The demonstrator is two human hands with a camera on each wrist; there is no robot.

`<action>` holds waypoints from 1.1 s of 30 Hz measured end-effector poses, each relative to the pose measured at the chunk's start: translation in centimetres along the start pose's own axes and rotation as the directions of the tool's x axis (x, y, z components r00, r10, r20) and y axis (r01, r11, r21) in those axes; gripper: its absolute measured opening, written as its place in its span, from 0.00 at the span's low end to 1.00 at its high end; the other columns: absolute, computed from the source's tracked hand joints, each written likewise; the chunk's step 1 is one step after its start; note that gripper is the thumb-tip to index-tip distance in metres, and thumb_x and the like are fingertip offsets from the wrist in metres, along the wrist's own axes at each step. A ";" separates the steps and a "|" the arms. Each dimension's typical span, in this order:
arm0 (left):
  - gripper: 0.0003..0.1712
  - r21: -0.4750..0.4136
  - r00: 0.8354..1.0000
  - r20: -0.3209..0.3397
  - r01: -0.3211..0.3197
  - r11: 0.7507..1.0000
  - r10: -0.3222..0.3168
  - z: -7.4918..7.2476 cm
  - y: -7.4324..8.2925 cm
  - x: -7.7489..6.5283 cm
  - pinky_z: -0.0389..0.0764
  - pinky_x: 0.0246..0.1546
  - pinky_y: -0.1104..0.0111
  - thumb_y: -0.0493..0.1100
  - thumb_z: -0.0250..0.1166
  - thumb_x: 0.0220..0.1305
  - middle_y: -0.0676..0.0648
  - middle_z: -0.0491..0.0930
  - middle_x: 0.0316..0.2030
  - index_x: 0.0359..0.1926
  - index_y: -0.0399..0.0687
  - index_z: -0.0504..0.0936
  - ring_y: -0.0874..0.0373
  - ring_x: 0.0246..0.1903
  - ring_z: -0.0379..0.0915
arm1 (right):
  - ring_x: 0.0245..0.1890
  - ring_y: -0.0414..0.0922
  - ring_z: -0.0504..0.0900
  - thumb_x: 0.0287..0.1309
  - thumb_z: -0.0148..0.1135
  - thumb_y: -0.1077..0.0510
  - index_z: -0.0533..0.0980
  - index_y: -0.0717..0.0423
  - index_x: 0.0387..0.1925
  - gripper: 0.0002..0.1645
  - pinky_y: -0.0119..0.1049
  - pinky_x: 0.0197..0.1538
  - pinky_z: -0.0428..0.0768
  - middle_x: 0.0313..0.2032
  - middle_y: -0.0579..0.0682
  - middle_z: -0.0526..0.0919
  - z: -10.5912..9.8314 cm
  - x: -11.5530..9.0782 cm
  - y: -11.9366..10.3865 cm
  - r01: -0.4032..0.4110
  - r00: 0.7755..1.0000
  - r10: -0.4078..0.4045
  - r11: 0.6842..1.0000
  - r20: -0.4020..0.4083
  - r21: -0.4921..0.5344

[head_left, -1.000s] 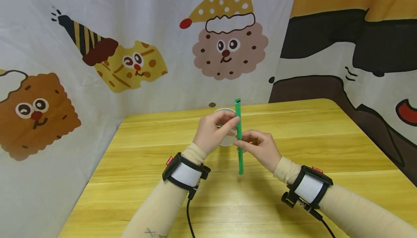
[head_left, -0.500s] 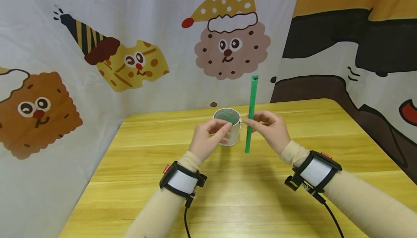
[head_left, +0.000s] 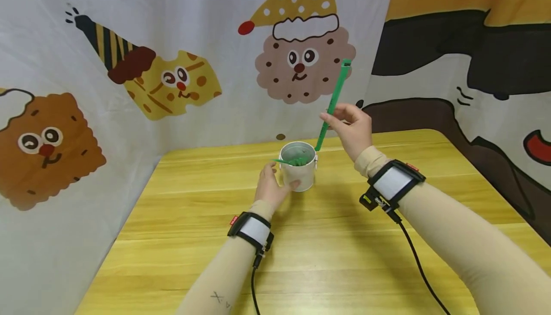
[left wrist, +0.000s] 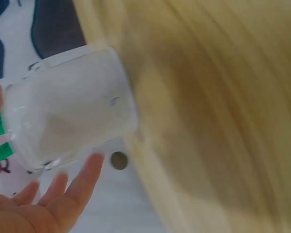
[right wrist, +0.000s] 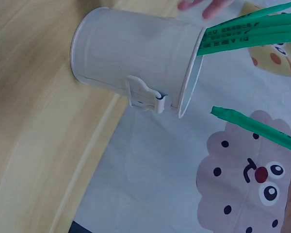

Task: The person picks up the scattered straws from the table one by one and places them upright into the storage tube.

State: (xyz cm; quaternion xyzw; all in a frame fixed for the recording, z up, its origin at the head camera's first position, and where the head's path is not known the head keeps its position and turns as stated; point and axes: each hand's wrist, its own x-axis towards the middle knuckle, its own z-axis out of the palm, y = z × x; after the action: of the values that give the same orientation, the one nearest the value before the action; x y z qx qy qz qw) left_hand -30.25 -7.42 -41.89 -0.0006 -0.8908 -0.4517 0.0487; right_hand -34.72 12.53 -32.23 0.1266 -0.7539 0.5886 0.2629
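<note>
My right hand pinches a long thin green packet with dark print between thumb and fingers. It slants above the right side of a white metal pail, its lower end close to the rim. In the right wrist view, that lower end hangs apart from the pail's mouth. Several similar green packets stick out of the pail, leaning to the left in the head view. My left hand is at the pail's near left side, fingers spread around it. Its fingers are extended beside the pail wall in the left wrist view.
The pail stands upright toward the far edge of a yellow wooden table. A small wire handle fixture juts from its side. Behind the table hangs a white curtain with cartoon biscuits. Cables trail from both wrist cameras.
My left hand has let go of the green packet and moved down beside the pail. My right hand has lifted the packet up and away, tilting it over the pail's right side.
</note>
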 end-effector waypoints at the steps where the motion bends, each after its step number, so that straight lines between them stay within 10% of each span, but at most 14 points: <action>1: 0.50 -0.006 1.000 -0.003 -0.001 1.000 0.001 0.2 -0.2 0.3 0.73 0.64 0.49 0.53 0.75 0.54 0.32 0.68 0.64 0.69 0.36 0.61 0.39 0.64 0.67 | 0.31 0.30 0.81 0.58 0.71 0.55 0.82 0.65 0.43 0.18 0.26 0.37 0.83 0.28 0.30 0.81 0.3 0.1 0.1 0.000 1.000 0.000 1.000 0.001 -0.002; 11: 0.58 -0.100 0.992 -0.037 -0.127 0.987 0.124 1.8 -0.7 2.2 0.61 0.73 0.47 0.49 0.79 0.49 0.31 0.59 0.72 0.74 0.38 0.57 0.37 0.72 0.55 | 0.33 0.32 0.80 0.58 0.71 0.52 0.83 0.60 0.41 0.15 0.28 0.39 0.79 0.35 0.56 0.87 2.8 0.4 2.0 -0.005 0.999 0.010 0.996 0.054 -0.093; 33: 0.51 -0.110 0.993 -0.088 -0.092 0.990 0.082 2.5 -1.1 2.9 0.66 0.71 0.49 0.49 0.77 0.52 0.34 0.64 0.69 0.72 0.41 0.62 0.39 0.70 0.61 | 0.50 0.57 0.83 0.58 0.71 0.53 0.83 0.59 0.37 0.13 0.54 0.59 0.76 0.42 0.57 0.88 4.6 -2.2 6.7 -0.015 0.974 0.098 0.928 0.205 -0.373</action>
State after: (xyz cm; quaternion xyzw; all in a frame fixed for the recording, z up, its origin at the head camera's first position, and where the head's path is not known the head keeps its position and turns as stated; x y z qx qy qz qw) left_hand -33.44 -6.19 -43.93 -0.0233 -0.8598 -0.4991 0.1055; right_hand -37.38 9.75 -39.72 0.1173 -0.8789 0.4259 0.1800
